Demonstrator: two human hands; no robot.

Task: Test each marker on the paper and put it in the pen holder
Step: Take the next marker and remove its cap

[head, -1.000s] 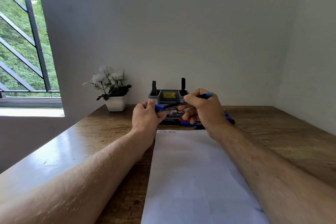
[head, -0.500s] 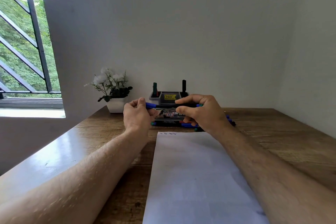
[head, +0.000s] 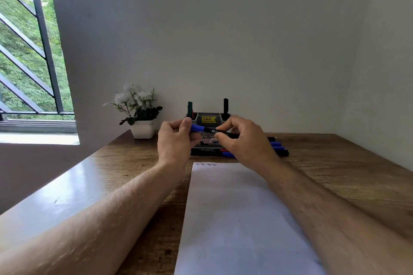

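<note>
Blue-capped black marker point(head: 212, 131) is gripped by right hand point(head: 243, 138), its cap pinched by left hand point(head: 176, 140); recapping or uncapping cannot be told.

A black marker point(head: 218, 131) with a blue cap lies nearly level in the air, gripped at the cap end and along the barrel, white lettering showing on its side. Below it a white sheet of paper point(head: 237, 219) lies flat on the surface, a short row of small blue test marks point(head: 206, 164) at its far edge. Beyond the sheet a cluster of loose markers point(head: 277, 148), black-barrelled with blue and red caps, lies on its side. Behind them stands the grey pen holder point(head: 209, 119), bearing a yellow sticker, with one green-capped marker point(head: 190, 109) upright at its left and one black marker point(head: 226, 106) upright at its right.
</note>
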